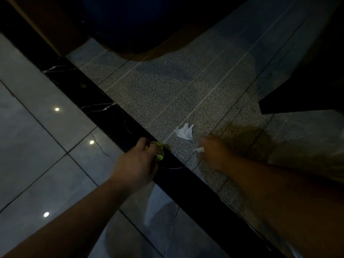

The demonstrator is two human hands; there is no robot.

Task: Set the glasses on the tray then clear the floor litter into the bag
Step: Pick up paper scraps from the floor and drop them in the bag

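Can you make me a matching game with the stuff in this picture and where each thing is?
Things:
1. green scrap
2. big white paper
3. small white scrap
4. light spots

Places:
A. lying loose on the carpet
B. in the right hand
C. on the shiny tiles
D. in the left hand

Pairs: 1-D, 2-A, 3-B, 4-C

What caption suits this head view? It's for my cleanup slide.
Left hand grips a crumpled green scrap; right hand pinches white paper beside a white tissue on carpet.
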